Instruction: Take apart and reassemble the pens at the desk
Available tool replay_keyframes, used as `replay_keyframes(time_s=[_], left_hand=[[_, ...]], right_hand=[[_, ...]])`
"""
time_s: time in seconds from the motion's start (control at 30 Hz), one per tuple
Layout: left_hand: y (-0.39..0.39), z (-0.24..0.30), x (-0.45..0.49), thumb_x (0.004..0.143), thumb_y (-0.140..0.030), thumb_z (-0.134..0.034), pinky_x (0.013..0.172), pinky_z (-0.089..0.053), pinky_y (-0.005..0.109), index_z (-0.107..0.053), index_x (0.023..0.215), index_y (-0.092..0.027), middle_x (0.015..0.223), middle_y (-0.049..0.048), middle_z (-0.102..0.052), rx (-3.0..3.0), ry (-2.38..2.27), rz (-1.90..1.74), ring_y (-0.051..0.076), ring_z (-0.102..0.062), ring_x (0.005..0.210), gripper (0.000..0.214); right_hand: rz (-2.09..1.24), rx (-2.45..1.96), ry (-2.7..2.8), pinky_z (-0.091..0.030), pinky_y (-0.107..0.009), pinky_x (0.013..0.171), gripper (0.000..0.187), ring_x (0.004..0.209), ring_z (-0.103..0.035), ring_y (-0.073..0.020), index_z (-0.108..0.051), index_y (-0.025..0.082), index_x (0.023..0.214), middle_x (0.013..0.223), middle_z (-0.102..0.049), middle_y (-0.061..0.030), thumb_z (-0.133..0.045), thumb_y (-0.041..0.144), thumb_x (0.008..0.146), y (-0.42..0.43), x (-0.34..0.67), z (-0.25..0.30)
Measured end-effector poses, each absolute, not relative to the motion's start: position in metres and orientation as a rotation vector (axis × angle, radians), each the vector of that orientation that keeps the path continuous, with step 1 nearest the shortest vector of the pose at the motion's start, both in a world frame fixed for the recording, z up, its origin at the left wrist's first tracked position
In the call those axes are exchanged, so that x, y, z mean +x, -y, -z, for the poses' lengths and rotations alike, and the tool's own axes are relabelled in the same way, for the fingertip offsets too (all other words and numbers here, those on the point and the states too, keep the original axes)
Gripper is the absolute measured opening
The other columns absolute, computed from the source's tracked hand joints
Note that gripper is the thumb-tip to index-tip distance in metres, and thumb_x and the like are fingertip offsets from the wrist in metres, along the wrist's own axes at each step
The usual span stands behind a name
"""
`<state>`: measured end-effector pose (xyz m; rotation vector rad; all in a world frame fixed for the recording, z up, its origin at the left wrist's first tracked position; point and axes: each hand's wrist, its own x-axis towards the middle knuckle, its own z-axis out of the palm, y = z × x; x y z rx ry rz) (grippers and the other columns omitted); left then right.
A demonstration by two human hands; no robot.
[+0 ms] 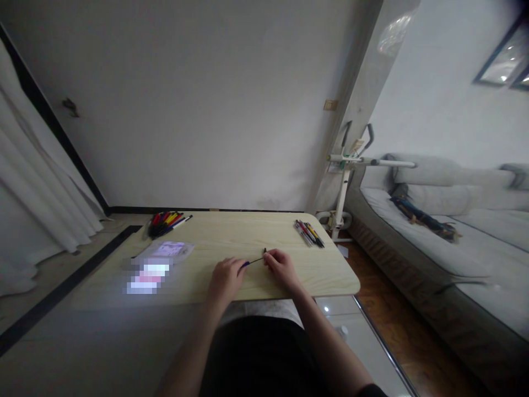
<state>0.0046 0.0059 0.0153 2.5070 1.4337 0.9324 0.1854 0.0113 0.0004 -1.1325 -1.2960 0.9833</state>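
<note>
My left hand (pixel 225 279) and my right hand (pixel 280 266) rest on a pale wooden table (pixel 231 234), fingers closed. Between them they hold a thin pen part (pixel 254 261): the left fingers pinch its blue end, the right fingers pinch its dark end. It is too small to tell whether it is a whole pen or only a refill. A heap of red, yellow and black pens (pixel 167 221) lies at the table's far left. A smaller row of pens (pixel 309 232) lies at the far right.
A sheet of paper (pixel 170 251) lies on the table's left part, beside a blurred patch. Right of the table stand a white exercise machine (pixel 346 176) and a grey sofa (pixel 446 220). White curtains (pixel 37 187) hang at the left. A plain wall is behind.
</note>
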Motion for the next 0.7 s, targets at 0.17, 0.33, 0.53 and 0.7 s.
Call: replay_keyframes(time_s=[0.17, 0.33, 0.53, 0.7], left_hand=[[-0.008, -0.005, 0.01, 0.079, -0.017, -0.048, 0.077, -0.041, 0.032, -0.06, 0.093, -0.019, 0.088, 0.0062, -0.063, 2.466, -1.475, -1.049, 0.018, -0.055, 0.084, 0.019], [-0.01, 0.0, 0.013, 0.078, -0.016, -0.047, 0.077, -0.042, 0.032, -0.058, 0.092, -0.017, 0.086, 0.006, -0.062, 2.413, -1.422, -1.124, 0.018, -0.055, 0.083, 0.017], [-0.006, 0.0, 0.014, 0.077, -0.015, -0.047, 0.076, -0.043, 0.032, -0.058, 0.088, -0.018, 0.084, 0.006, -0.061, 2.407, -1.353, -1.156, 0.018, -0.055, 0.082, 0.016], [-0.003, -0.001, 0.013, 0.078, -0.015, -0.047, 0.075, -0.043, 0.033, -0.058, 0.088, -0.017, 0.083, 0.0062, -0.061, 2.42, -1.352, -1.154, 0.018, -0.055, 0.081, 0.016]], right_hand=[[-0.953, -1.15, 1.339, -0.034, -0.02, 0.045, 0.025, 0.049, -0.045, -0.0091, -0.056, 0.015, 0.069, 0.057, -0.053, 0.0017, -0.053, 0.04, 0.072, -0.009, 0.183, -0.002], [-0.889, -1.178, 1.392, -0.035, -0.021, 0.046, 0.026, 0.049, -0.046, -0.0101, -0.058, 0.015, 0.068, 0.056, -0.054, 0.0009, -0.052, 0.04, 0.073, -0.008, 0.183, -0.003], [-0.807, -1.228, 1.484, -0.037, -0.022, 0.051, 0.026, 0.054, -0.05, -0.0121, -0.059, 0.015, 0.067, 0.058, -0.057, -0.0004, -0.052, 0.04, 0.073, -0.007, 0.181, -0.003], [-0.788, -1.235, 1.511, -0.038, -0.022, 0.052, 0.025, 0.055, -0.051, -0.0123, -0.058, 0.016, 0.067, 0.058, -0.057, -0.0003, -0.052, 0.039, 0.074, -0.007, 0.18, -0.001]])
